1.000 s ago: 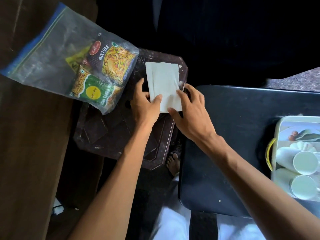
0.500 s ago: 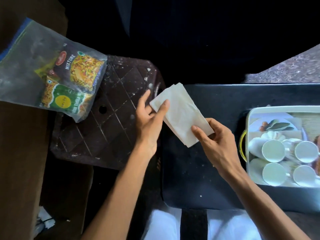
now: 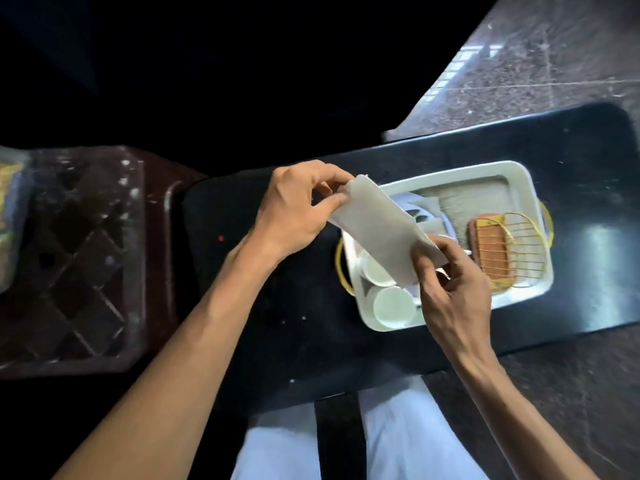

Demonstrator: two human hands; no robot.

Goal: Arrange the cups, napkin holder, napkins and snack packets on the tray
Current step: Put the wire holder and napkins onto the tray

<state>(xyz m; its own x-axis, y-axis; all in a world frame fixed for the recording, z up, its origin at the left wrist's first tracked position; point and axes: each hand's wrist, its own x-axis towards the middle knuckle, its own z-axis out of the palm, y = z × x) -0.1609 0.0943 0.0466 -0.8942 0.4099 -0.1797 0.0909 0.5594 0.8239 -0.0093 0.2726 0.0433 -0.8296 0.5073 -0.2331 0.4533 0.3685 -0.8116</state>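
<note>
With the left hand (image 3: 294,209) pinching the upper end of a folded stack of white napkins (image 3: 377,233) and the right hand (image 3: 453,282) gripping the lower end, holding the stack tilted just above the left half of the white tray (image 3: 519,174). In the tray: white cups (image 3: 393,306) at left, gold wire napkin holder (image 3: 509,251) at right. Underneath, a glossy black surface (image 3: 277,323) flecked with pale specks; just beside it at left, a dark brown plastic stool (image 3: 86,254) with blurred snack packets (image 3: 8,216) at the far edge; beyond, speckled stone floor (image 3: 554,64) with a bright reflection, and darkness above.
</note>
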